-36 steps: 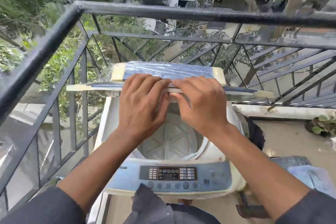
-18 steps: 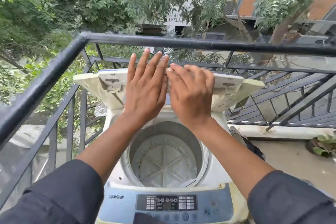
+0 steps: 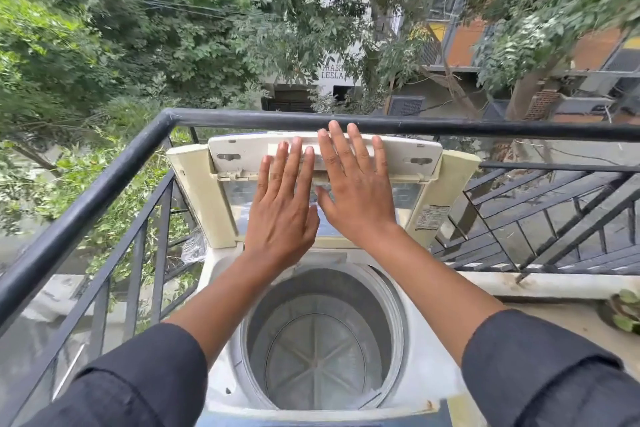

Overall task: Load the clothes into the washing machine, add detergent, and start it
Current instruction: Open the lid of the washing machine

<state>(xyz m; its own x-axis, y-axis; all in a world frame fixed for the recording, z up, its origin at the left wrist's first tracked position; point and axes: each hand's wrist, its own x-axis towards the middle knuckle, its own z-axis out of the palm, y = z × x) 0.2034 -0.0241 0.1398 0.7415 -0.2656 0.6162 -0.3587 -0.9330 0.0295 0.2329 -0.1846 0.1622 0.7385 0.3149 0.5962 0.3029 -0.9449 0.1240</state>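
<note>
Your 2 hands, left (image 3: 282,204) and right (image 3: 353,191), flat and unclenched, have pushed the lid (image 3: 325,163) upright; below them the empty drum (image 3: 323,343) awaits clothes.

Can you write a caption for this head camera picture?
Both hands, left and right, flat against the washing machine's raised lid, drum empty.

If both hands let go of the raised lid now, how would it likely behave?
The lid looks rigid but hinged across its middle, so it may fold. It stands near upright by the railing, so it probably stays. Both flat palms suggest it's light.
</note>
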